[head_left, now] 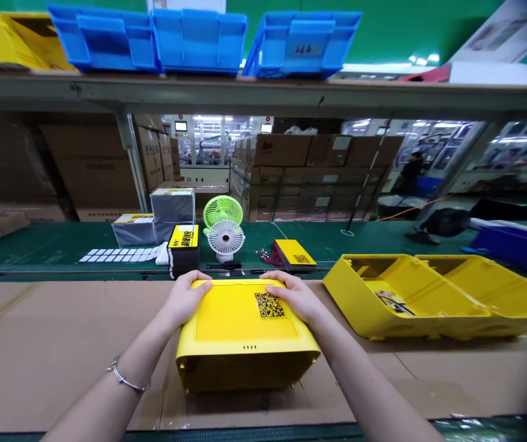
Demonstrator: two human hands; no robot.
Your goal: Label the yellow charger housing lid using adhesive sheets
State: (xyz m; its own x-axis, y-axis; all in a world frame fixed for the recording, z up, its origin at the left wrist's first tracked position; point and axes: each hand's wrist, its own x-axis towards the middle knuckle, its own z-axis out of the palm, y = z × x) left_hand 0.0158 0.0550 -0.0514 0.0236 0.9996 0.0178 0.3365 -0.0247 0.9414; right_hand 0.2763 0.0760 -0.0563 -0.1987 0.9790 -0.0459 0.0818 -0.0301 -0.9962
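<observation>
Both my hands grip a yellow plastic housing (226,316) over the cardboard-covered table. Its top carries a black QR code, and its near side looks open and dark inside. My left hand (188,299) wraps the far left corner, thumb on top. At the far right corner, my right hand (296,296) holds on with its thumb over the QR code. To the right, two open yellow housings (429,307) lie side by side; the left one has small parts and wires inside.
Behind the housing stand a white fan (226,238), a green fan (223,212), a black-and-yellow box (184,245) and a yellow stack with a QR code (296,253). White labels (118,255) lie at the left. Blue bins (199,40) sit on the overhead shelf (226,95).
</observation>
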